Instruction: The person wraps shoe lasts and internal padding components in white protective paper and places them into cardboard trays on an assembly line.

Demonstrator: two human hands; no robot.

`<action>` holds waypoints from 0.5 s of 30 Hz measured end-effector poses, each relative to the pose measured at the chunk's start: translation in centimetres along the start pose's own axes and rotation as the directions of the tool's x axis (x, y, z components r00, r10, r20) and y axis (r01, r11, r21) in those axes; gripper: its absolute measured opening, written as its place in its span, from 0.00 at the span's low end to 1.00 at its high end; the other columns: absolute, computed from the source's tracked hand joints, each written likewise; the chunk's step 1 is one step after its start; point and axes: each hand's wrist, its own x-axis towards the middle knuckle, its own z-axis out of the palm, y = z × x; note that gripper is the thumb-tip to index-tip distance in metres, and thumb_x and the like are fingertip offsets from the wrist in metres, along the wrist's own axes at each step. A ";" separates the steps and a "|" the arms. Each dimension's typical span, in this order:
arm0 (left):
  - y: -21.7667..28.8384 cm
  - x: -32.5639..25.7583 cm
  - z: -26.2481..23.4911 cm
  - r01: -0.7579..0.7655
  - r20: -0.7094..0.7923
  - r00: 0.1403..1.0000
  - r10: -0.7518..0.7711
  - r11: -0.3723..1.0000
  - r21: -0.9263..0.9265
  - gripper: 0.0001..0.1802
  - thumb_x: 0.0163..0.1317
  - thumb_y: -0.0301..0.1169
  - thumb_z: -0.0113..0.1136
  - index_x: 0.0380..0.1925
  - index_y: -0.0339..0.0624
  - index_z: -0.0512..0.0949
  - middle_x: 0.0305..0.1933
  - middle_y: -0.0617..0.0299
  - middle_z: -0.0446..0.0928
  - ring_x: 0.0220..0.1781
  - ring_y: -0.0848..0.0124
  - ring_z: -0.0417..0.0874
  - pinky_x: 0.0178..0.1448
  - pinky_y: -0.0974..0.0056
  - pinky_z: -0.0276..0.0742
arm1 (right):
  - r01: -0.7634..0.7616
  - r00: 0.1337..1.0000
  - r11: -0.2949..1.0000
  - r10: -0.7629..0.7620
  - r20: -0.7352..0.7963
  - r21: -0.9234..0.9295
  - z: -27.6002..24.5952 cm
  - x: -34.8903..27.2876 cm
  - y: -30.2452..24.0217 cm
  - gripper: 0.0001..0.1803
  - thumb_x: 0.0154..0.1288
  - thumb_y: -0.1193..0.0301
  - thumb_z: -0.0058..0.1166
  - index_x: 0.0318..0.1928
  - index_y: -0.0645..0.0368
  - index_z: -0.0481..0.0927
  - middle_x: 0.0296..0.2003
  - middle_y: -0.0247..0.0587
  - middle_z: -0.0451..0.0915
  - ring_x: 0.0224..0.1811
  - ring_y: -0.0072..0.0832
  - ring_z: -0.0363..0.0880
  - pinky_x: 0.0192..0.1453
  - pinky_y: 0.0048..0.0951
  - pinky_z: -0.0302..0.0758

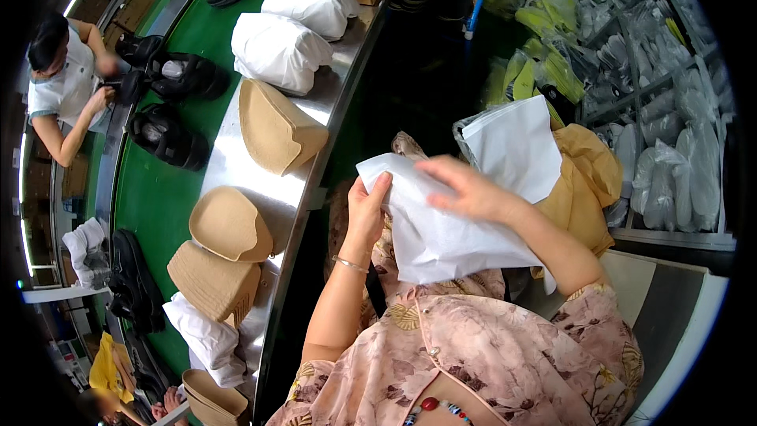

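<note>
A thin white paper sheet [457, 241] hangs in front of my body. My left hand [369, 203] pinches its left upper edge, with the thumb on top. Over the sheet is my right hand [469, 191], fingers stretched out to the left and blurred by motion. Whether it touches the paper, I cannot tell. Beyond my right hand lies a stack of white paper sheets [512, 146], with crumpled tan wrapping [587, 170] beside it.
On the metal ledge at left stand moulded brown cardboard shoe inserts [276, 130] and white paper-wrapped bundles [280, 51]. Black shoes [169, 138] sit on the green conveyor [154, 197]. Across it works a person [67, 71]. Right, a divided rack [635, 95] holds bagged insoles.
</note>
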 end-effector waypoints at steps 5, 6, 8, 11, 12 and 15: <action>-0.1 0.1 0.7 0.071 0.012 0.997 -0.071 0.996 -0.052 0.13 0.63 0.33 0.56 0.43 0.37 0.73 0.41 0.62 0.77 0.41 0.74 0.77 0.48 0.68 0.73 | -0.098 0.969 0.974 0.140 0.202 -0.205 1.5 -1.6 -1.1 0.44 0.56 0.60 0.57 0.68 0.48 0.48 0.61 0.58 0.56 0.61 0.51 0.62 0.63 0.38 0.62; -0.3 0.1 0.3 0.096 0.022 0.995 -0.095 0.992 -0.082 0.13 0.63 0.34 0.56 0.43 0.38 0.73 0.41 0.63 0.77 0.42 0.74 0.77 0.48 0.68 0.73 | -0.098 0.949 0.991 0.120 0.293 -0.088 1.1 -1.3 -0.6 0.47 0.54 0.60 0.59 0.69 0.51 0.45 0.63 0.61 0.53 0.64 0.51 0.58 0.66 0.36 0.59; -1.0 0.2 -0.4 0.145 0.043 0.989 -0.141 0.979 -0.141 0.14 0.64 0.37 0.54 0.43 0.38 0.74 0.41 0.63 0.77 0.42 0.74 0.77 0.48 0.68 0.73 | -0.112 0.939 0.991 0.129 0.320 -0.069 0.8 -1.4 -0.1 0.50 0.52 0.60 0.60 0.69 0.55 0.43 0.64 0.61 0.51 0.66 0.50 0.54 0.68 0.36 0.56; -1.2 0.2 0.4 0.153 0.012 0.988 -0.153 0.982 -0.112 0.15 0.65 0.39 0.53 0.42 0.38 0.74 0.41 0.63 0.77 0.42 0.75 0.77 0.48 0.68 0.73 | -0.115 0.936 0.992 0.122 0.330 -0.042 1.2 -1.9 0.9 0.57 0.47 0.62 0.63 0.68 0.62 0.37 0.66 0.61 0.48 0.69 0.48 0.50 0.70 0.35 0.51; -1.1 0.5 0.2 0.171 0.022 0.985 -0.169 0.976 -0.134 0.15 0.65 0.39 0.53 0.41 0.38 0.74 0.41 0.63 0.78 0.41 0.75 0.77 0.48 0.68 0.73 | -0.122 0.938 0.992 0.125 0.324 -0.028 1.6 -1.8 1.0 0.58 0.46 0.62 0.63 0.68 0.62 0.36 0.66 0.61 0.47 0.69 0.48 0.49 0.70 0.35 0.50; -0.8 1.2 0.5 0.130 0.006 0.991 -0.131 0.981 -0.145 0.14 0.65 0.39 0.53 0.40 0.38 0.75 0.39 0.64 0.78 0.41 0.75 0.77 0.49 0.68 0.73 | -0.182 0.946 0.983 0.173 0.273 0.005 2.2 -1.2 1.4 0.59 0.44 0.64 0.64 0.68 0.63 0.35 0.67 0.60 0.45 0.70 0.46 0.46 0.71 0.35 0.49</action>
